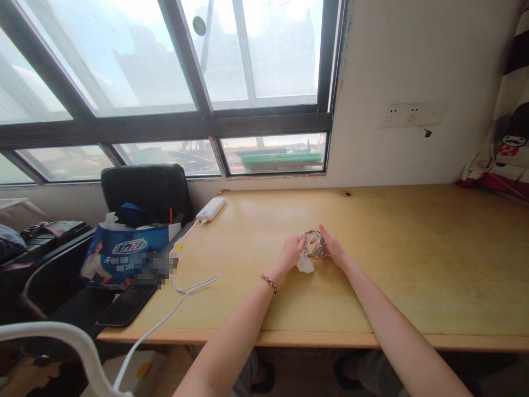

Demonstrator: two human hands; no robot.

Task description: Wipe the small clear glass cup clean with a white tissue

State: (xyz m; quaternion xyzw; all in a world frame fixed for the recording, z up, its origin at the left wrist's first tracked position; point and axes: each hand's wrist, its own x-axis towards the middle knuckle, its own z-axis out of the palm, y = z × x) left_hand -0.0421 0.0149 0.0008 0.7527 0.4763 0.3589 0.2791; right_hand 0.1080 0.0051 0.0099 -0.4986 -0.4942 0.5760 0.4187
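Clamping shiny round vessel (316,253) between left hand (292,249) and right hand (332,247) in two-sided grip, hiding its sides and part of white tissue (306,265).

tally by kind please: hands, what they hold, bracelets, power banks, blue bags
hands (left hand, right hand): 2
glass: 1
tissue: 1
bracelet: 1
power bank: 1
blue bag: 1
total: 7
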